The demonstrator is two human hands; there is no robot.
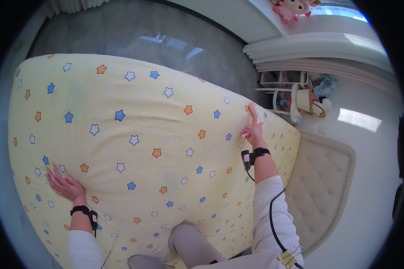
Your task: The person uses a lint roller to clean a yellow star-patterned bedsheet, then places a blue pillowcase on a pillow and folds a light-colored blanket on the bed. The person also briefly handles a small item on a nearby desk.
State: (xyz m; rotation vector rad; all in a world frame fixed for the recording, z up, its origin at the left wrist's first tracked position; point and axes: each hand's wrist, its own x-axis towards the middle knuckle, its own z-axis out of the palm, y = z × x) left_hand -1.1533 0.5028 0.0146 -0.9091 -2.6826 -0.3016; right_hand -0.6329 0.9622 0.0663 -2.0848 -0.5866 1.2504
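A pale yellow fitted sheet (144, 127) printed with blue, orange and white stars covers the mattress under me. My left hand (65, 185) presses flat on the sheet at the left, fingers a little apart, and holds nothing; creases run out from beside the wrist. At the far right side of the bed, my right hand (253, 132) grips a pink and white bed brush (256, 113) by its pink handle. The brush lies against the sheet near the mattress edge; its bristles cannot be made out clearly. My knee (188, 237) rests on the sheet.
A tufted beige headboard (318, 191) stands at the right. Beyond the bed's far edge are grey floor (121, 33), a white cart (294, 107) with a basket (304, 100) and toys, and long curtains (309, 48). A black cable (272, 218) runs along my right sleeve.
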